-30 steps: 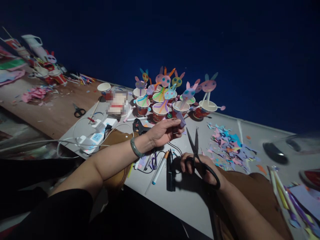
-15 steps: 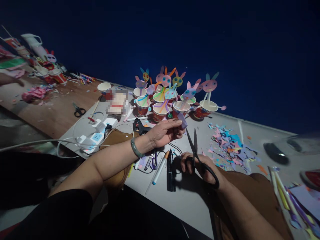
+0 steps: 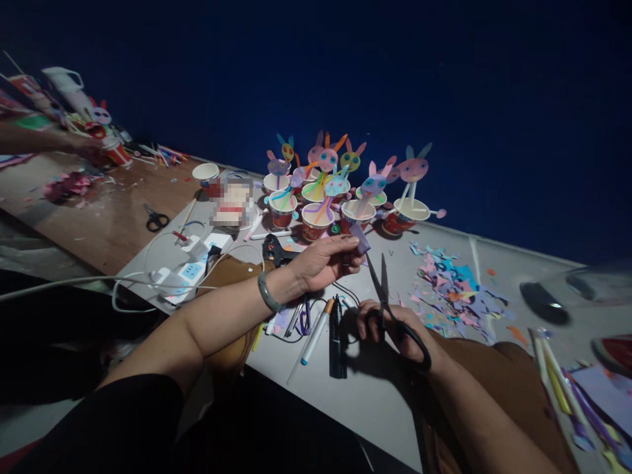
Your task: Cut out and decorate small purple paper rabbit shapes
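Purple paper [image 3: 361, 241] is pinched in the left hand [image 3: 328, 262]; the right hand [image 3: 416, 331] grips parted scissors [image 3: 384, 305] near the table's [image 3: 345, 403] front edge. Turning paper, not blades, should cut cleanest.

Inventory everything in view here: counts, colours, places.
Paper piece: one, purple, left hand
Held scissors: one, black, right hand
Other scissors: one, black, left
Cups with figures: several, red, back
Scraps: many, multicoloured, right
Glue gun: one, black, centre
Power strip: one, white, left
Markers: several, mostly white, centre
Jug: one, white, far left
Brown table: one, left
White table: one, centre
Co-worker's hand: one, blurred, far left
Left hand, right hand: two, centre
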Tool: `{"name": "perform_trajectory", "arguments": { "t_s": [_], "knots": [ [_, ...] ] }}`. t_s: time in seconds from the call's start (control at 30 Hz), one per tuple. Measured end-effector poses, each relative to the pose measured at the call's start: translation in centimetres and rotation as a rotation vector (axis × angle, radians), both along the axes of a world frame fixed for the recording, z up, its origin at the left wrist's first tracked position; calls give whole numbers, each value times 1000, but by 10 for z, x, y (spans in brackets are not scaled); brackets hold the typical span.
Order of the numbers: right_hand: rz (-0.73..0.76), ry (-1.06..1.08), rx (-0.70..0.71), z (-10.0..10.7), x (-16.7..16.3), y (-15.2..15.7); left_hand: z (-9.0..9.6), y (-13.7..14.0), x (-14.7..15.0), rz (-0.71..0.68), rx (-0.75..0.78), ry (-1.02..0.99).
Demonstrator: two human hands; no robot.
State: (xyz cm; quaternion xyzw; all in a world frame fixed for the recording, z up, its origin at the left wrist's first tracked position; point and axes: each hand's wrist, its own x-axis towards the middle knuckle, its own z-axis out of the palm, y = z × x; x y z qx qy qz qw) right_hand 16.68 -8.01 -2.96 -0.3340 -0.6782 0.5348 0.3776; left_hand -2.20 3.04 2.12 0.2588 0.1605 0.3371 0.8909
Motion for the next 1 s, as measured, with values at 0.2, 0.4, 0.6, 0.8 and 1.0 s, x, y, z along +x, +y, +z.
{"name": "perform_trajectory", "arguments": {
  "t_s": [0.2, 0.4, 0.6, 0.8, 1.0],
  "knots": [
    [51, 39, 1, -2, 1, 0, -2, 1, 1, 4, 10, -18],
    [51, 24, 3, 1, 1, 0, -2, 1, 0, -2, 10, 5],
    [50, 25, -11, 1, 1, 0, -1, 1, 0, -16, -4, -25],
    [45, 27, -24, 1, 0, 0, 0, 1, -1, -15, -19, -30],
    [47, 24, -29, 4, 0, -1, 1, 0, -1, -9, -27, -13]
  ]
}}
